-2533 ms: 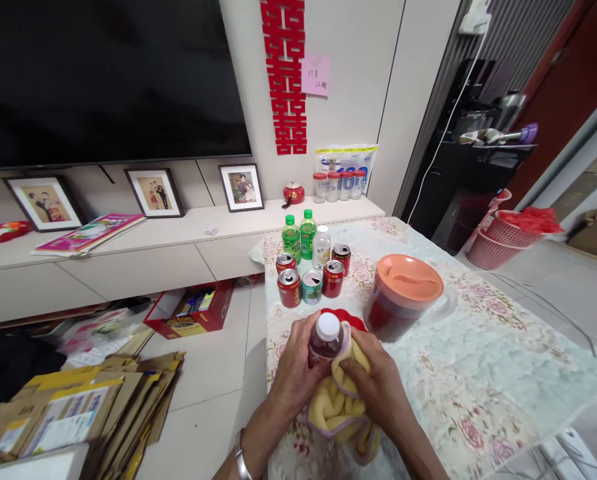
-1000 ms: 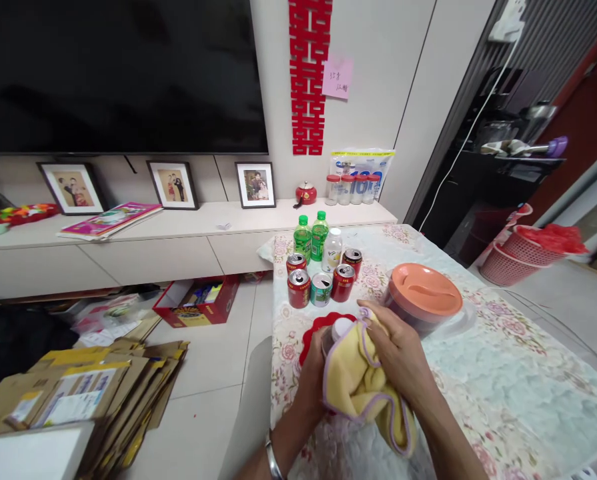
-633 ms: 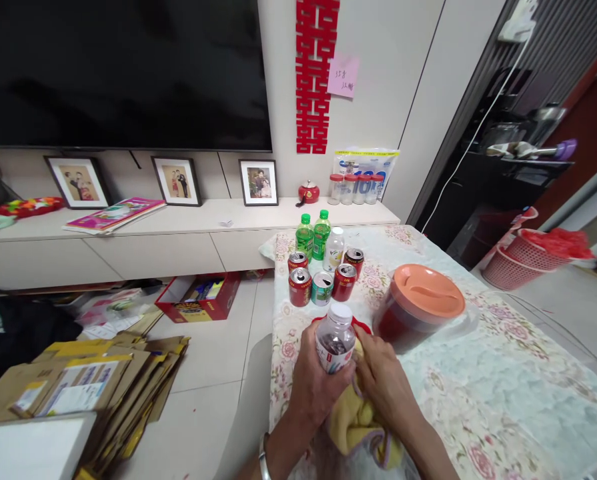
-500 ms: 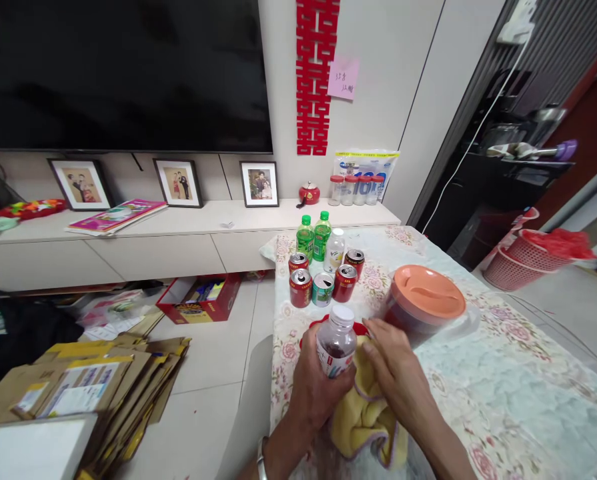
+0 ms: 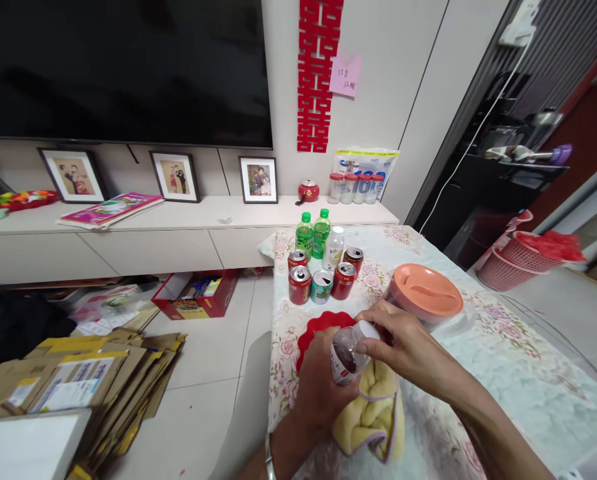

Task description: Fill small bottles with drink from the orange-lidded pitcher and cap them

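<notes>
My left hand (image 5: 321,377) is wrapped round the body of a clear plastic bottle (image 5: 345,347) with a white cap (image 5: 367,331) and a printed label. The bottle tilts to the right. Thumb and fingers of my right hand (image 5: 403,343) close about the capped end. Below the bottle lies a crumpled yellow cloth (image 5: 371,413) with a purple edge. A red scalloped dish (image 5: 323,323) sits behind my left hand, partly hidden by it. Beyond stand several opened drink cans (image 5: 299,285), two green bottles (image 5: 321,235) and a clear white-capped bottle (image 5: 334,250).
To the right is a container with an orange lid (image 5: 427,291) on the flowered tablecloth (image 5: 518,373). A white cabinet (image 5: 178,243) runs along the wall under the television. Flattened cardboard (image 5: 113,380) and a red box (image 5: 198,297) lie on the floor at left.
The bottle has gone from nearly upright to leaning right. My right hand has left the yellow cloth and come up to the white cap. More of the red dish shows.
</notes>
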{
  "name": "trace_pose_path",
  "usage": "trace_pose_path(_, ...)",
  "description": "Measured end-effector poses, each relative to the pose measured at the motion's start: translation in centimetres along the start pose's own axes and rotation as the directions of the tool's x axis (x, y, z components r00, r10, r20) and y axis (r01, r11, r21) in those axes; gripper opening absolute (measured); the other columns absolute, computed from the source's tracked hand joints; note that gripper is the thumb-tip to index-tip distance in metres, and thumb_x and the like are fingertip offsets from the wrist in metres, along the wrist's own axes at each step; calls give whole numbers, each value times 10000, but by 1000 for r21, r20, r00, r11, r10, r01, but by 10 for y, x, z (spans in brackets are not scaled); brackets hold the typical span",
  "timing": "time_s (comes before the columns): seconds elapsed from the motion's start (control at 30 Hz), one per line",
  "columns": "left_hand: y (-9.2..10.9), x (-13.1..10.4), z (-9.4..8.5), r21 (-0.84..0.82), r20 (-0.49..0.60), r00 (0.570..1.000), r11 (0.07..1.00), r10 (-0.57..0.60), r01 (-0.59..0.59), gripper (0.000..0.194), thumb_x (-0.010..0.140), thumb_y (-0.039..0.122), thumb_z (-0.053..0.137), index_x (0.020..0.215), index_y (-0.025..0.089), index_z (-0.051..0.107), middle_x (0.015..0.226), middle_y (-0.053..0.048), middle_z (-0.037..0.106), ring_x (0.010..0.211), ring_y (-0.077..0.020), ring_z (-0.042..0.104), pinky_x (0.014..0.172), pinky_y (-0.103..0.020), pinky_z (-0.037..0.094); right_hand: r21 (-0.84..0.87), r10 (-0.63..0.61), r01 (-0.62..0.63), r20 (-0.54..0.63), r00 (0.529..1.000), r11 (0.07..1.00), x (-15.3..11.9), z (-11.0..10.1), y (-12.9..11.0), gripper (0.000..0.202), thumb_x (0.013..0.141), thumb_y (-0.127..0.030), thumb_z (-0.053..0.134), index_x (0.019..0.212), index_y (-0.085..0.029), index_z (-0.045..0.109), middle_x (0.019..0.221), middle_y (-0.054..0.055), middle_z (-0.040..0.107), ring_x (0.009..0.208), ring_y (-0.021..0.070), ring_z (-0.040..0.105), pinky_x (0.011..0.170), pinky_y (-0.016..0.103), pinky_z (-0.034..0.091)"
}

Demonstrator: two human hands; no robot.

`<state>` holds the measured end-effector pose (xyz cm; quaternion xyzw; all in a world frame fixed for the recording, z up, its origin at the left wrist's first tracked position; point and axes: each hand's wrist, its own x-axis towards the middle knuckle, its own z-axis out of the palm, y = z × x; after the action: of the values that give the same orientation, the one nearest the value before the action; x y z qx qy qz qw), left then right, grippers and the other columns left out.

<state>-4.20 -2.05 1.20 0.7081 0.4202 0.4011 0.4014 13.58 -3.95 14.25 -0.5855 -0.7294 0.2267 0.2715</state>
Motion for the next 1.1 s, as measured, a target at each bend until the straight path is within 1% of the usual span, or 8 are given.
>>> trace_pose_path(0.1,-1,-1,-1,4,26,1000,1000,7,-7,680,651,240,765,1299,206,564,1195,-132,677,1123,-393,660,987,-589,529,2,-20,20,53,998,1000,-3,-3,1,151,961,-311,706,854,-209,679,888,23,609,790,187,576,708,338,446)
trace_pose_path(0.2,-1,-2,-1,-50,80,997,999,4,0,679,656,216,766,1304,207,564,1204,-117,669,1115,-367,660,984,-552,532,29,-65,62,99,993,998,-6,-6,3,68,972,-284,694,991,-219,692,995,41,638,860,197,603,744,341,474)
trace_pose_path(0.37,-6,-3,-2,-142,146,989,990,-1,21,673,653,205,783,1287,232,559,1212,-84,672,1086,-329,668,977,-505,539,70,-159,148,191,969,987,-4,-15,-1,275,995,-192,617,1226,-304,715,1166,47,665,1063,220,641,900,373,518)
trace_pose_path(0.6,-10,1,-4,-209,185,983,977,4,36,664,640,189,764,1266,218,545,1190,-84,679,1057,-323,678,944,-489,555,101,-237,218,251,939,971,1,-21,-2,380,988,-116,540,1233,-341,723,1185,33,678,1149,226,629,985,404,511)
trace_pose_path(0.73,-12,1,-5,-235,201,979,970,-17,65,688,638,197,766,1282,206,525,1193,-91,671,1045,-319,671,926,-487,555,108,-229,208,250,941,972,3,-17,2,429,972,-100,550,1286,-345,708,1237,31,661,1187,214,624,1006,384,510)
trace_pose_path(0.87,-15,2,-6,-247,224,975,966,-16,73,686,634,197,758,1279,194,523,1185,-101,672,1038,-317,668,920,-483,554,54,-185,177,266,946,983,5,-15,0,507,880,-20,585,1262,-329,712,1215,31,660,1156,208,639,978,368,519)
trace_pose_path(1.0,-14,4,-7,-239,215,977,969,-8,61,671,622,194,755,1258,187,541,1170,-102,673,1033,-316,664,930,-479,549,-39,-169,189,300,939,981,9,-16,-6,412,830,-11,626,1139,-264,729,1116,34,712,1066,237,654,914,391,509)
trace_pose_path(1.1,-12,5,-8,-237,208,978,970,-10,60,658,625,194,754,1248,187,543,1166,-100,670,1028,-312,662,928,-474,551,-69,-191,226,331,924,972,13,-18,-7,310,896,-46,618,1113,-242,722,1069,42,728,1016,247,645,874,402,496)
